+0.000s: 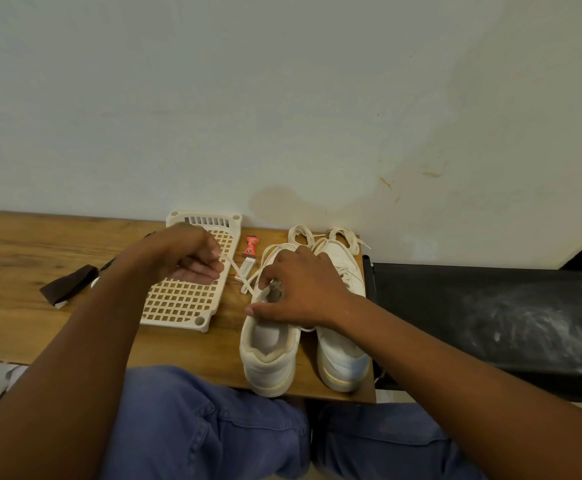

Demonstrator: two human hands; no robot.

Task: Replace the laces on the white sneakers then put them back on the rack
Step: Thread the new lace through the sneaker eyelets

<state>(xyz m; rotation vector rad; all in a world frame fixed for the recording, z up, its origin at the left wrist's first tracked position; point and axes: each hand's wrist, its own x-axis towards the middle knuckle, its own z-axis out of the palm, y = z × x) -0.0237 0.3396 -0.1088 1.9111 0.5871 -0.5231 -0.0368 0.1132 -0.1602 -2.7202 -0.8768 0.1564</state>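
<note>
Lace (239, 271) runs 10-to-4 from left hand (192, 258), pinching its free end, to left sneaker (268, 348) on desk (22, 306); right hand (303, 289) grips sneaker's eyelets, nearer.

Both forearms reach from the near edge toward the far side. The left hand (185, 254) is curled into a closed pinch grip, knuckles up. The right hand (303, 289) lies palm down, fingers bent, thumb pointing left.
</note>
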